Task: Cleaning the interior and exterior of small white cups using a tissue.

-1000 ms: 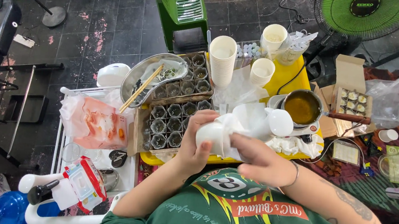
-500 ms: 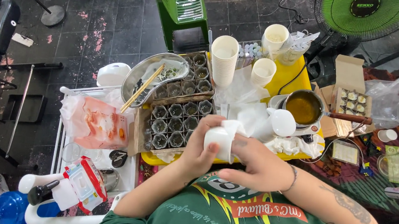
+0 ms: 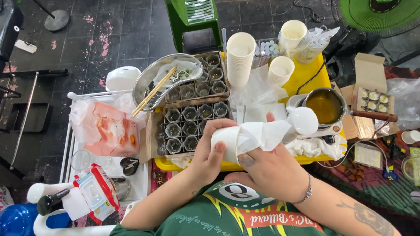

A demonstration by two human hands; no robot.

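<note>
Dark tiled floor [image 3: 112, 16] with pink paint flecks; green plastic chair [image 3: 192, 13] up top, green fan [image 3: 384, 11] at top right. Yellow tray [image 3: 304, 75] carries most of the gear. Cardboard box [image 3: 189, 116] of small dark cups in rows, contents too small to tell. Steel tray [image 3: 165, 78] resting on the box, chopsticks [image 3: 155, 91] laid across it. Pot [image 3: 325, 106] with wooden handle, holds amber-brown liquid. Stack of white paper cups [image 3: 240, 59] upright beside the box, two more single cups behind it. Small open carton [image 3: 371, 95] at right holds small round items. Pink-printed plastic bag [image 3: 104, 128] on a white rack [image 3: 69, 140] at left.

White cup [image 3: 228, 143], tilted on its side, close to the chest, over the tray's near edge. Left hand [image 3: 209, 154] wraps round its base, thumb on the wall. Right hand [image 3: 272, 165] grips a white cloth [image 3: 265, 133] pressed to the cup's mouth; bracelet on that wrist.
</note>
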